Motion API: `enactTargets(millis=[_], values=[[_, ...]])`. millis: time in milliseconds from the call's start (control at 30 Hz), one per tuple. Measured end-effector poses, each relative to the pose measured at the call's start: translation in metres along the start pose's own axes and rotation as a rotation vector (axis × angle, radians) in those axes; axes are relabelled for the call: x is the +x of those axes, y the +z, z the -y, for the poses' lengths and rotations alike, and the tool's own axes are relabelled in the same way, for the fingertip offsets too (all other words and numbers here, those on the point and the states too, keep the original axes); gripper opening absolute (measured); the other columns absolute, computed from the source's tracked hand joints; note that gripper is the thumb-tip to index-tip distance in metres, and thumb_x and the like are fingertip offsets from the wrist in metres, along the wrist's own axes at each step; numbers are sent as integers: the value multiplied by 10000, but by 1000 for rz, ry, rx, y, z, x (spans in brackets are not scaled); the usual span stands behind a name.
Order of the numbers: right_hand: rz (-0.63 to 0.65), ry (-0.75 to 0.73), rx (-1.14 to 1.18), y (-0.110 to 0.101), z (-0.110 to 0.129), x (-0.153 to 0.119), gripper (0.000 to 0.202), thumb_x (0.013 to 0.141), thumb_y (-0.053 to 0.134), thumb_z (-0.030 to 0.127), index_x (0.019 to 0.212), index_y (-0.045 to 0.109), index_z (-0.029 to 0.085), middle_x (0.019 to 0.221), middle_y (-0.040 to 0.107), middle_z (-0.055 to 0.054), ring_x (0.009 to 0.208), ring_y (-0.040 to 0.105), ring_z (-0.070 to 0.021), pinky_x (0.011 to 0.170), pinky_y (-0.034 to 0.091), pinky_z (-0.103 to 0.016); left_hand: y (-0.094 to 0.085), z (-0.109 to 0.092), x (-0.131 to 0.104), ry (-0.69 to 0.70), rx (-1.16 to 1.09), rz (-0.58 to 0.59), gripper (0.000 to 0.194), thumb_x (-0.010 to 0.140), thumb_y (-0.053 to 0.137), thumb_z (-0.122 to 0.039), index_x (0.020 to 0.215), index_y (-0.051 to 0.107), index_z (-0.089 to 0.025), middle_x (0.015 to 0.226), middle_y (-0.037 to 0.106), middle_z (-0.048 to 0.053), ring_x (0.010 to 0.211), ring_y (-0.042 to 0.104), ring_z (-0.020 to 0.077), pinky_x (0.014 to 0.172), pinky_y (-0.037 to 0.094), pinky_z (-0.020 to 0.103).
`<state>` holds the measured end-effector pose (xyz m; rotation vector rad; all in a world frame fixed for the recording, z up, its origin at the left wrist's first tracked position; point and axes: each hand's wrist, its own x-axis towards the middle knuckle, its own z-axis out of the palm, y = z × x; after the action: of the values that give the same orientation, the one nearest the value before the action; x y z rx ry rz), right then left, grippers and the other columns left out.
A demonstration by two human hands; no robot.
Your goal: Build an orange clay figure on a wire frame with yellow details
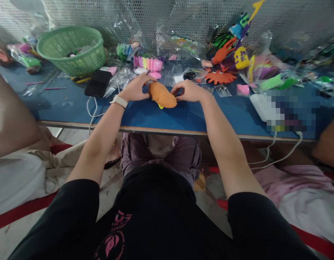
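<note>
While I monitor the head view: the left hand (pixel 138 86) and right hand (pixel 190 91) flank an orange piece (pixel 163 94) at the front part of the bench (pixel 141 118).
Left fingers: grasping the left end of the piece, thumb on the near side.
Right fingers: bent, with tips at the right end; I cannot tell whether they pinch it or merely touch.
Reason for hold: I judge that support at both ends steadies the rounded body.
Piece location: between the hands; I cannot tell whether its underside meets the bench.
Piece appearance: matte, elongated and uneven, slanted with its right end nearer the wearer; a small yellow part (pixel 160 106) shows at its lower edge.
Surrounding layout: a green basket (pixel 80 62), a black phone (pixel 98 83) and an orange crab figure (pixel 220 77) lie to the sides, presumably out of the hands' way.
</note>
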<state>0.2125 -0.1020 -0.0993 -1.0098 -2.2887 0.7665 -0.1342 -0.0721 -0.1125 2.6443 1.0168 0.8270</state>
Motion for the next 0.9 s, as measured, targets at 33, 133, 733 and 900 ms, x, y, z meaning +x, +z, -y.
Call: enactTargets(millis=[33, 133, 733, 900], values=[[8, -1, 4, -1, 0, 0, 335, 688, 1038, 524, 924, 919, 317, 975, 901, -80, 963, 831, -401, 970, 710, -642, 1, 1, 0, 1, 1, -2, 794, 670, 845, -344, 1459, 775, -284, 1262, 722, 150, 1171, 705, 425, 1140, 576, 668], [32, -13, 41, -1, 1, 0, 374, 668, 1058, 573, 906, 931, 314, 894, 879, -62, 910, 824, -374, 949, 706, -617, 3, 6, 0, -1, -1, -13, 780, 682, 845, -354, 1456, 771, -287, 1266, 728, 147, 1157, 701, 407, 1116, 589, 646], [166, 14, 22, 0, -2, 1, 509, 588, 1122, 683, 881, 948, 305, 750, 783, -6, 742, 730, -246, 753, 612, -442, 8, 2, 2, -16, -7, 30, 714, 696, 780, -321, 1407, 765, -270, 1302, 757, 171, 1213, 692, 422, 1142, 576, 668], [188, -12, 42, -2, 2, 0, 500, 665, 1058, 732, 912, 945, 313, 825, 830, -23, 779, 741, -264, 789, 616, -476, 3, -3, 1, -5, -31, 49, 811, 675, 806, -318, 1483, 750, -270, 1373, 750, 183, 1232, 691, 428, 1158, 577, 676]])
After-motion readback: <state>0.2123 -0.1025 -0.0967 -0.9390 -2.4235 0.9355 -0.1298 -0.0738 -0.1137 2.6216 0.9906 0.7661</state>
